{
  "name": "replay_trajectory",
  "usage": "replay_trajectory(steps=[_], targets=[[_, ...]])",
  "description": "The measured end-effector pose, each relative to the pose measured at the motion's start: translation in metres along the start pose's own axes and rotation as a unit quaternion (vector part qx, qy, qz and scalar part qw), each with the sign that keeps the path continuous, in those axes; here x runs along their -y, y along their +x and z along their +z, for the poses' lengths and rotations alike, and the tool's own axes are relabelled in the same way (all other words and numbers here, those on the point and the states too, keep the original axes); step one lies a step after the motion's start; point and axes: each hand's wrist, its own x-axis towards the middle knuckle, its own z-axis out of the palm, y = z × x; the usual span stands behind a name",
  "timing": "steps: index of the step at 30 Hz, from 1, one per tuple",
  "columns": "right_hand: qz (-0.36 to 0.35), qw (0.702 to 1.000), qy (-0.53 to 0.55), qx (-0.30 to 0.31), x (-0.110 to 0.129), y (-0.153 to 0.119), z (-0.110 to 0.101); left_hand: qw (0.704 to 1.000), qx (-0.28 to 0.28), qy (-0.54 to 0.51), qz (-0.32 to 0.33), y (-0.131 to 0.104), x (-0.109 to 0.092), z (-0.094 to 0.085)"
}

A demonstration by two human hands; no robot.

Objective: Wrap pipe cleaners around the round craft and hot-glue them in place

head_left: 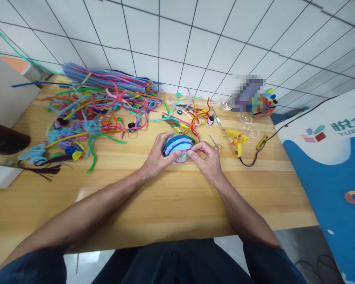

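A round ball wound with blue, light blue and pink pipe cleaners (177,144) is between my hands at the middle of the table. My left hand (159,154) is wrapped round its left side, with the thumb across the front. My right hand (205,157) pinches a pink pipe cleaner (199,150) against the ball's lower right. A patch of paler, mottled surface shows at the ball's lower front, between the two thumbs. Just beyond the ball lie pliers (172,122) and loose orange and red pipe cleaners (192,128).
Tangled pipe cleaners (77,114) and a straight bundle (106,79) cover the table's left back. Small scissors (215,145), a yellow glue gun (237,142) with a cord, clear plastic domes (245,117) and a blue printed board (328,165) are on the right.
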Motion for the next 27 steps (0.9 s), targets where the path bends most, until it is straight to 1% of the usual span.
replay_trajectory(steps=[6,14,20,27], targets=[[0.021,1.0,0.013,-0.01,0.0,-0.001,0.003,0.999,0.019,0.018,0.027,0.002,-0.001,-0.002],[0.011,1.0,0.009,-0.012,-0.004,-0.002,0.003,0.998,0.032,0.027,0.041,0.003,-0.007,-0.004],[0.004,1.0,0.003,-0.01,-0.003,-0.003,0.004,0.998,0.056,-0.042,0.002,0.002,-0.012,0.0],[0.0,1.0,-0.013,-0.014,-0.005,-0.003,0.005,0.998,0.048,-0.045,-0.013,0.002,-0.015,0.004]])
